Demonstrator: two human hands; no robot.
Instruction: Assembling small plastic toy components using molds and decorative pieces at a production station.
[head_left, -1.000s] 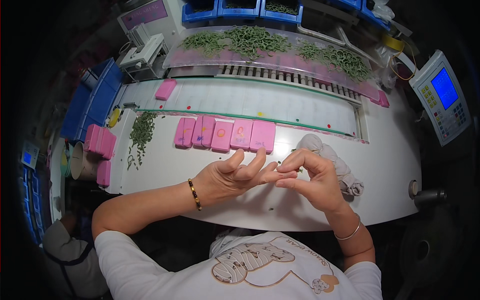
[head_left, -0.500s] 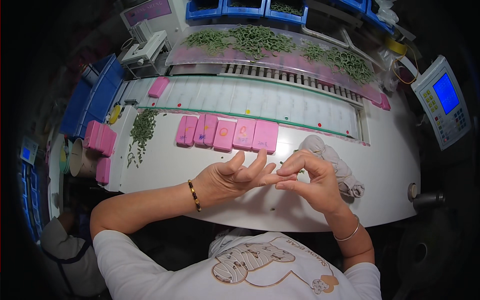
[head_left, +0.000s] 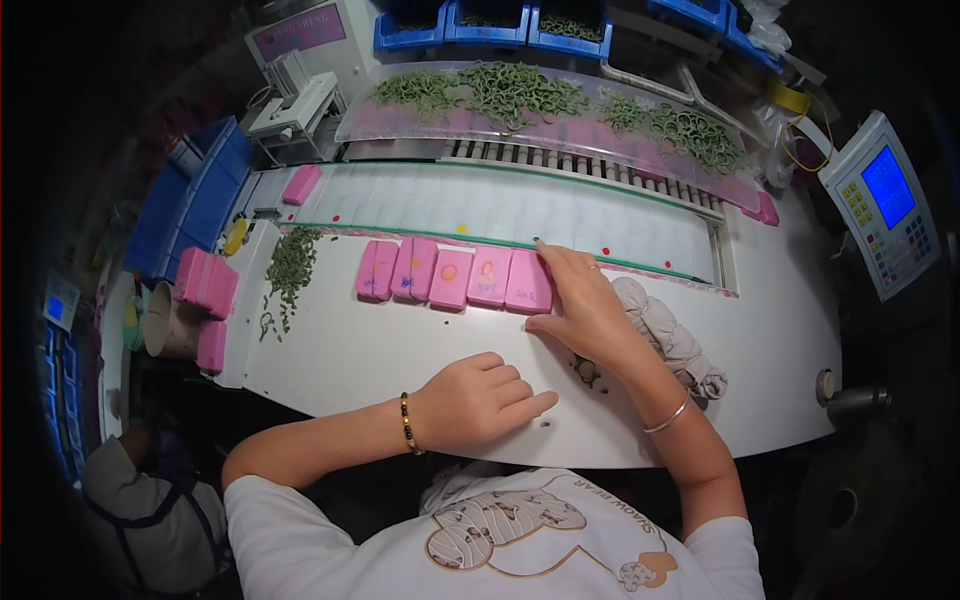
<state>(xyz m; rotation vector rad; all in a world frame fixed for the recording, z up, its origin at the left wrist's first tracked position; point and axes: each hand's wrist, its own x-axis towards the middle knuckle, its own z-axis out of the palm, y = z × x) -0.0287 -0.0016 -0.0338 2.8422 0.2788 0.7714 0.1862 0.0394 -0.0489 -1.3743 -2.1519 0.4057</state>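
A row of several pink blocks (head_left: 452, 280) with handwritten marks lies on the white worktable. My right hand (head_left: 590, 300) is at the rightmost pink block (head_left: 526, 285), its fingers spread along the block's right side and the thumb near its front corner. Whether it presses on the block I cannot tell. My left hand (head_left: 470, 405) lies nearer to me over the tabletop, fingers curled, with one digit pointing right; nothing shows in it. A twisted pale cloth (head_left: 665, 335) sits beside my right wrist, and small dark green pieces (head_left: 587, 372) lie under that wrist.
Beyond the blocks runs a white belt (head_left: 400, 205) with coloured dots and one pink block (head_left: 301, 184). Behind it a clear tray (head_left: 360, 122) bears piles of green rings (head_left: 515, 92). Green bits (head_left: 291, 265) lie at left, a blue bin (head_left: 195, 195) beyond; a control panel (head_left: 885, 190) stands right.
My hands have come apart: the right moved up to the end of the block row, and the left lowered and curled. The belt's dots and its pink block shifted left.
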